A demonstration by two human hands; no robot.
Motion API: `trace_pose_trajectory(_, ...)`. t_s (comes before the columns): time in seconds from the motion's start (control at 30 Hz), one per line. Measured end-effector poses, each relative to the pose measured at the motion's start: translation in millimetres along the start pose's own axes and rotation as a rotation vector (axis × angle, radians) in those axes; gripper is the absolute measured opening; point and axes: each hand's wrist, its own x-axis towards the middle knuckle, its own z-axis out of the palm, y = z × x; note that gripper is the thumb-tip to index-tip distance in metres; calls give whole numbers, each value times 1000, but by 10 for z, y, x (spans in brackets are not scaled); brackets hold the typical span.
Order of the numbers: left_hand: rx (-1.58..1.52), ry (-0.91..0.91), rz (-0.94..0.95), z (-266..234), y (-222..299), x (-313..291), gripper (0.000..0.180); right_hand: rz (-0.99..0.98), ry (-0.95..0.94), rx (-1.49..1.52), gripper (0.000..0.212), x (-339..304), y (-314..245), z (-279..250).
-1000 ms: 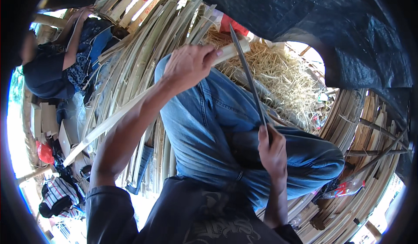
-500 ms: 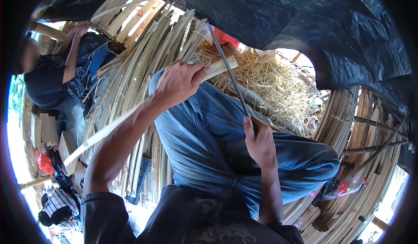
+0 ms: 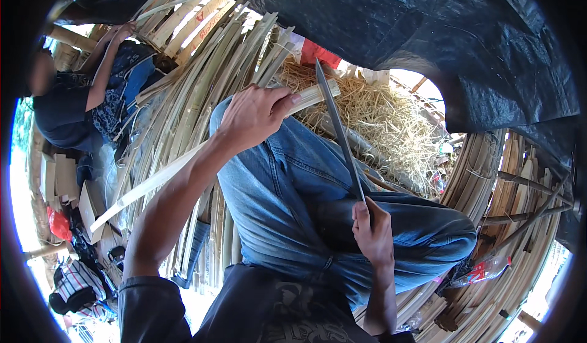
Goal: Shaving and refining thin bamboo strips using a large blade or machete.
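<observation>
My left hand (image 3: 257, 115) is closed round a long pale bamboo strip (image 3: 313, 96) above my left knee. One end of the strip juts out past my fingers; the rest runs back beneath my forearm toward the lower left. In my right hand (image 3: 372, 232) is a long-bladed knife (image 3: 341, 134), held by its handle over my lap. Its blade slants up to the left and crosses the strip's free end near the tip. Whether the edge touches the strip I cannot tell.
Many split bamboo strips (image 3: 202, 86) lie left of my leg. A heap of shavings (image 3: 391, 120) sits ahead, below a black tarp (image 3: 452, 31). Another person (image 3: 67, 110) sits at far left. More strips and a plastic bottle (image 3: 486, 271) lie to my right.
My right hand has drawn the knife back toward me and slightly right, so the blade crosses the strip nearer its tip. My left hand and the strip have hardly moved.
</observation>
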Motion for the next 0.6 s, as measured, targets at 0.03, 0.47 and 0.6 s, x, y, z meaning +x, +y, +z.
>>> trace_pose_trajectory(0.03,-31,-15,-26,-11,14,-5,38,65,-68,71,46,-17,-32,-30)
trace_pose_trajectory(0.47,34,53,103,49,-49,-59,36,121,-85,145,51,118,-98,105)
trace_pose_trajectory(0.6,14,29,104,44,-16,-59,36,89,-89,117,54,124,-75,68)
